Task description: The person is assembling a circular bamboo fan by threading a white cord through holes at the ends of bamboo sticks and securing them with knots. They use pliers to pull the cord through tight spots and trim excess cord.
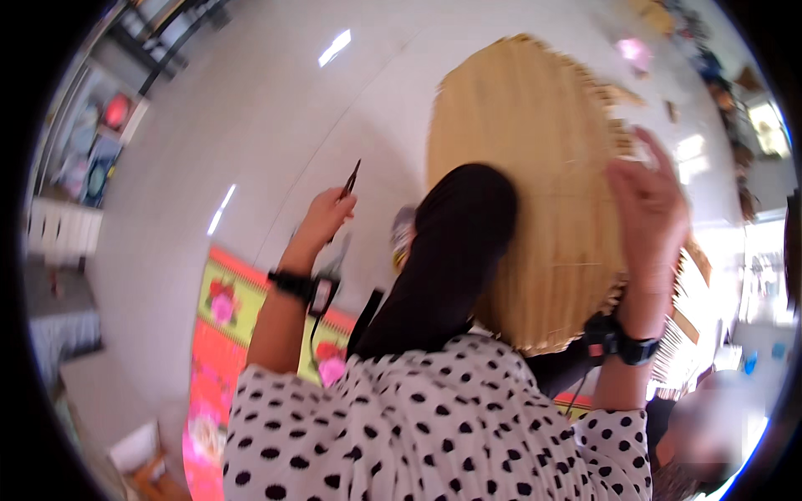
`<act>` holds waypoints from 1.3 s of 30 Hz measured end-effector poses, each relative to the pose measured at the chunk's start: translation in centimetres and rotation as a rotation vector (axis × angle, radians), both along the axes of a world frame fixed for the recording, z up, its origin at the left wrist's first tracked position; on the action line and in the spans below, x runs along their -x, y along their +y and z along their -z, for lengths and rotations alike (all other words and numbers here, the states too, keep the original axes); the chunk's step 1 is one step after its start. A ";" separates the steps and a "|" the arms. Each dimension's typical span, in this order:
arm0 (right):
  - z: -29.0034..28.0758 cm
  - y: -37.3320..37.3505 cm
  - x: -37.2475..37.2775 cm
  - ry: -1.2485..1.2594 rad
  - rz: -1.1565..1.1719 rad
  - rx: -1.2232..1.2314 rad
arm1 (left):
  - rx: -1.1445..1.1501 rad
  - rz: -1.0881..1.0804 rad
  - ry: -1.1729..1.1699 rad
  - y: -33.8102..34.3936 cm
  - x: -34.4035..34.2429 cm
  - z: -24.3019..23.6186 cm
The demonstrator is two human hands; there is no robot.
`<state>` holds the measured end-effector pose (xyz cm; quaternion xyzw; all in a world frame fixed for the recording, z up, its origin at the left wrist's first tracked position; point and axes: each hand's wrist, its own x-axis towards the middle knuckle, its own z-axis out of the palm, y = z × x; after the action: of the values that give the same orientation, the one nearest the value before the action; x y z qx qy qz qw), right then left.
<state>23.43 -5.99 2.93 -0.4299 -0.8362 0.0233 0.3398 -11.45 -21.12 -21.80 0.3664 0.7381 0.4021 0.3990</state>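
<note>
My left hand [327,219] is closed around a slim dark tool with a pointed tip [352,177], held away from my body over the floor; its exact kind is unclear. A large oval panel of narrow tan strips [535,184], looking like bamboo or wood, leans over my lap beside my dark-trousered bent knee [468,217]. Its right edge is jagged with strip ends. At that edge is my right hand [652,196], slightly blurred, with a gap between thumb and forefinger and nothing visible in it. Whether it touches the panel I cannot tell.
A red and yellow flowered mat [221,351] lies at the left. More slatted tan pieces [681,326] lie at the right, near another person [710,426]. Shelves with assorted items [92,150] stand far left. Pale tiled floor [276,108] stretches ahead.
</note>
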 end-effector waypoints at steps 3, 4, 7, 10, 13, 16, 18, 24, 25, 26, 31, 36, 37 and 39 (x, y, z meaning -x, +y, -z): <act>0.1 -0.2 0.4 0.027 -0.058 0.014 | 0.379 0.027 0.143 -5.7 5.1 13.2; 0.2 -0.1 0.6 0.011 -0.083 0.008 | 0.506 0.107 0.328 -8.2 5.2 16.6; 0.1 -0.3 0.5 -0.063 -0.030 0.013 | 0.746 0.216 0.516 -12.8 2.6 21.4; -0.1 -0.6 0.4 -0.070 -0.026 -0.016 | 0.840 0.125 0.529 -14.2 -1.0 22.7; -0.3 -0.6 0.5 -0.020 -0.034 0.046 | 0.813 0.118 0.563 -17.0 -1.6 26.2; -0.7 -1.0 1.4 0.000 -0.044 -0.001 | 0.767 0.032 0.520 -15.5 -3.4 25.7; -0.4 -0.9 1.7 0.032 -0.041 0.001 | 0.707 0.043 0.539 -15.9 -2.4 26.8; 0.0 -1.2 1.4 0.039 -0.061 -0.004 | 0.493 0.051 0.663 -7.4 3.4 18.4; -0.1 -1.4 1.4 0.039 -0.065 -0.017 | 0.282 0.014 0.741 -5.3 4.5 16.7; 0.0 -1.7 1.5 0.033 -0.066 -0.031 | 0.029 -0.017 0.785 -2.5 4.9 13.4; -0.3 -2.9 1.2 0.002 -0.047 -0.029 | -0.518 0.103 0.118 5.4 -3.3 -12.1; -0.4 -3.4 1.3 0.021 -0.104 -0.039 | -0.540 0.439 -0.329 5.9 -9.7 -19.3; -0.4 -3.5 1.3 0.020 -0.104 -0.039 | -0.491 0.461 -0.424 6.1 -10.5 -19.6; -0.5 -3.8 1.2 0.017 -0.101 -0.040 | -0.455 0.479 -0.431 6.2 -11.3 -20.8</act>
<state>22.19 -9.81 3.39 -0.3803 -0.8542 0.0274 0.3536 -0.13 -14.93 -1.05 0.5144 0.4232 0.5188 0.5359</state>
